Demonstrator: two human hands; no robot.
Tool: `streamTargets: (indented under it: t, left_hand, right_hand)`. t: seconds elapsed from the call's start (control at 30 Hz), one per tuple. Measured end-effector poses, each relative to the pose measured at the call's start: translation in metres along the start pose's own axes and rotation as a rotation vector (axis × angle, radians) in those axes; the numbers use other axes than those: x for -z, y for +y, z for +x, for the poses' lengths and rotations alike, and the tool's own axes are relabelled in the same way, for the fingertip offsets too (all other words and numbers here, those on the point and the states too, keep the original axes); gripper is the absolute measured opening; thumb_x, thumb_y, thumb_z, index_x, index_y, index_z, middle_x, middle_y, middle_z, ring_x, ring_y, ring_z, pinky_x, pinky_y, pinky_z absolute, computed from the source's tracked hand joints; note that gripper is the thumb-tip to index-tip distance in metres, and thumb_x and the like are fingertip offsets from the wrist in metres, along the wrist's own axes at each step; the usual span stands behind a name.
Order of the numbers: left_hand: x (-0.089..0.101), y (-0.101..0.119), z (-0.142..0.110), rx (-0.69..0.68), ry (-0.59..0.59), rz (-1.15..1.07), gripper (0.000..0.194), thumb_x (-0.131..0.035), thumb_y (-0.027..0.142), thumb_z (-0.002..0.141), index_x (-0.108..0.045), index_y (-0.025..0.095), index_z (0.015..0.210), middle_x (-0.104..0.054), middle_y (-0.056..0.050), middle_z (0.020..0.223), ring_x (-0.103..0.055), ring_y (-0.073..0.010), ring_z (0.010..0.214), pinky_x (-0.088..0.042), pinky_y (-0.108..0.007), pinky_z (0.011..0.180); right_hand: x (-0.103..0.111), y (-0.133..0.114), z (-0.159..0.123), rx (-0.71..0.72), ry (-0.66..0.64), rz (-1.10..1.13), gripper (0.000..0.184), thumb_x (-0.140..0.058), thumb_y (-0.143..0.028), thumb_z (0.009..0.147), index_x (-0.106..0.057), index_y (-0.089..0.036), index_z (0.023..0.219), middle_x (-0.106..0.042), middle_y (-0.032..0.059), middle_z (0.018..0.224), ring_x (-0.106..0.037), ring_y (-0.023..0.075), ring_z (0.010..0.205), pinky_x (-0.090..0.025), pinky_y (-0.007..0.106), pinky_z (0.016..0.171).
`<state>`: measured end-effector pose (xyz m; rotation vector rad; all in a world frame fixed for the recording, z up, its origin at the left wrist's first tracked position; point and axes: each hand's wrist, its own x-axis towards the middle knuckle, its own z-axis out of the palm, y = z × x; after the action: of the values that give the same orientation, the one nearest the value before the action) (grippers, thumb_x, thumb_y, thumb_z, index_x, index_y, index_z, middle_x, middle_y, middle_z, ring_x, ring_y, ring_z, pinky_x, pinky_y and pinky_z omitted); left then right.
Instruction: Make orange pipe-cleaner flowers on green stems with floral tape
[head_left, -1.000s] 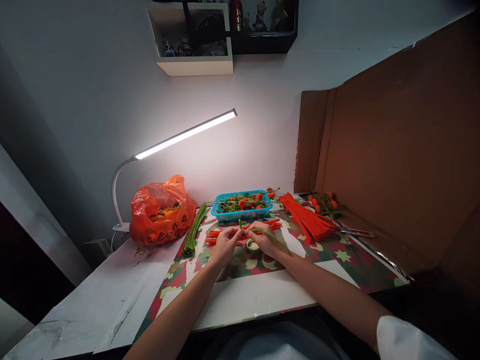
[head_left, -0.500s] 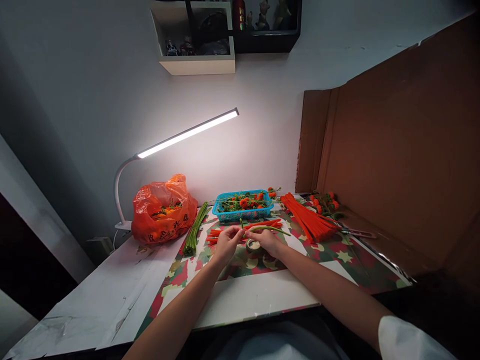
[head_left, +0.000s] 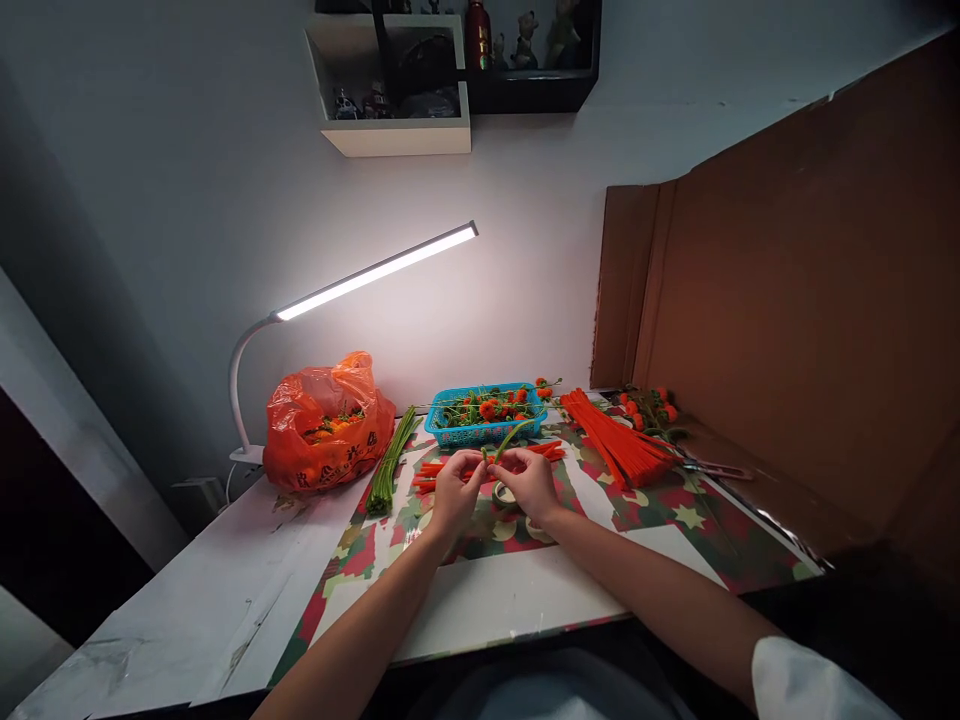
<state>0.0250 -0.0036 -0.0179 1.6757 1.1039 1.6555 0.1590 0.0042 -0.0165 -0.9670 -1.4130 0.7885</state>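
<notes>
My left hand (head_left: 459, 490) and my right hand (head_left: 531, 482) meet over the middle of the table, both closed in a pinch. Between their fingertips is a green pipe cleaner (head_left: 513, 437); its long end rises up to the right and a short end sticks up by my left fingers. Just below my right fingers lies a roll of tape (head_left: 504, 494), partly covered by the hand. Behind the hands, cut orange-red pipe cleaners (head_left: 430, 474) lie across the table.
A blue basket (head_left: 469, 435) of orange pompom flowers stands behind. To the left are a green pipe-cleaner bundle (head_left: 386, 475), an orange plastic bag (head_left: 315, 465) and a lamp (head_left: 375, 271). Right are a red pipe-cleaner bundle (head_left: 619, 440), scissors (head_left: 720, 469) and a cardboard wall (head_left: 787, 300).
The green pipe cleaner's long end has swung from lying out to the right to pointing up. My right hand has turned slightly and its fingers have come closer to my left.
</notes>
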Motion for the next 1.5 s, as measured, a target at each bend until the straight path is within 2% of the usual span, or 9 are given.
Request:
streamTargets:
  t: [0.17,0.37,0.5,0.63,0.73,1.03,1.17,1.37,1.5]
  left_hand:
    - [-0.004,0.002,-0.001,-0.008,0.039,0.011,0.018,-0.064,0.033,0.072,-0.064,0.015,0.071,-0.061,-0.005,0.08,-0.06,-0.0153,0.071,-0.053,-0.026,0.064]
    - [-0.005,0.0,0.0,0.131,0.013,-0.168,0.025,-0.068,0.038,0.068,-0.065,0.014,0.075,-0.065,-0.005,0.075,-0.063,-0.0164,0.067,-0.054,-0.03,0.064]
    - [-0.003,-0.001,0.001,0.16,-0.003,-0.197,0.026,-0.069,0.038,0.068,-0.066,0.014,0.077,-0.066,-0.004,0.071,-0.064,-0.0173,0.065,-0.054,-0.03,0.065]
    - [0.0,-0.002,0.001,0.14,-0.001,-0.136,0.022,-0.07,0.035,0.066,-0.067,0.014,0.075,-0.067,-0.004,0.069,-0.064,-0.0178,0.065,-0.054,-0.029,0.063]
    - [0.001,-0.004,0.001,0.134,-0.019,-0.1,0.021,-0.07,0.033,0.065,-0.068,0.014,0.076,-0.067,-0.004,0.069,-0.064,-0.0178,0.065,-0.053,-0.028,0.062]
    - [0.002,0.001,0.002,0.125,-0.087,-0.166,0.03,-0.067,0.043,0.07,-0.069,0.013,0.073,-0.066,-0.009,0.092,-0.063,-0.0212,0.085,-0.054,-0.028,0.069]
    - [-0.001,0.007,0.002,0.193,-0.064,-0.24,0.035,-0.068,0.046,0.069,-0.069,0.014,0.079,-0.068,-0.007,0.086,-0.064,-0.0206,0.081,-0.055,-0.03,0.067]
    - [-0.004,0.01,0.001,0.264,-0.005,-0.304,0.04,-0.072,0.048,0.063,-0.067,0.012,0.079,-0.07,-0.007,0.077,-0.066,-0.0206,0.074,-0.055,-0.031,0.066]
    - [-0.003,0.012,0.0,0.353,0.004,-0.325,0.041,-0.074,0.048,0.06,-0.066,0.011,0.077,-0.069,-0.006,0.075,-0.066,-0.0179,0.07,-0.055,-0.032,0.069]
  right_hand:
    - [-0.004,0.0,-0.004,0.029,0.054,0.053,0.024,-0.068,-0.028,0.068,-0.069,-0.013,0.087,-0.071,0.0087,0.078,-0.065,0.0208,0.071,-0.052,0.031,0.066]
    - [-0.007,0.004,-0.004,0.132,0.041,0.064,0.015,-0.066,-0.025,0.071,-0.072,-0.016,0.081,-0.072,0.0069,0.078,-0.067,0.0206,0.072,-0.054,0.032,0.067]
    - [-0.001,0.002,-0.001,0.333,-0.033,-0.032,0.014,-0.061,-0.023,0.078,-0.073,-0.02,0.084,-0.072,0.0064,0.081,-0.066,0.0199,0.075,-0.053,0.031,0.068]
    - [0.008,0.001,0.005,0.594,-0.154,-0.251,0.02,-0.056,-0.016,0.082,-0.073,-0.023,0.09,-0.071,0.0062,0.083,-0.064,0.0205,0.078,-0.05,0.034,0.072]
    - [0.012,0.002,0.008,0.673,-0.201,-0.363,0.023,-0.055,-0.013,0.082,-0.073,-0.024,0.092,-0.071,0.0058,0.082,-0.063,0.0205,0.078,-0.049,0.034,0.072]
    - [0.014,0.001,0.011,0.634,-0.16,-0.389,0.019,-0.056,-0.01,0.08,-0.072,-0.021,0.082,-0.069,0.0054,0.077,-0.06,0.0187,0.074,-0.046,0.03,0.069]
    - [0.014,-0.006,0.009,0.581,-0.173,-0.313,0.02,-0.055,-0.01,0.079,-0.072,-0.021,0.082,-0.069,0.0053,0.079,-0.06,0.0195,0.075,-0.047,0.031,0.07]
    - [0.009,-0.01,0.004,0.372,-0.103,-0.113,0.017,-0.055,-0.015,0.077,-0.071,-0.019,0.082,-0.068,0.0049,0.077,-0.062,0.0189,0.075,-0.05,0.031,0.068]
    - [0.009,-0.007,0.004,0.372,-0.093,-0.11,0.015,-0.055,-0.015,0.076,-0.069,-0.019,0.078,-0.067,0.0047,0.075,-0.062,0.0182,0.074,-0.05,0.03,0.068]
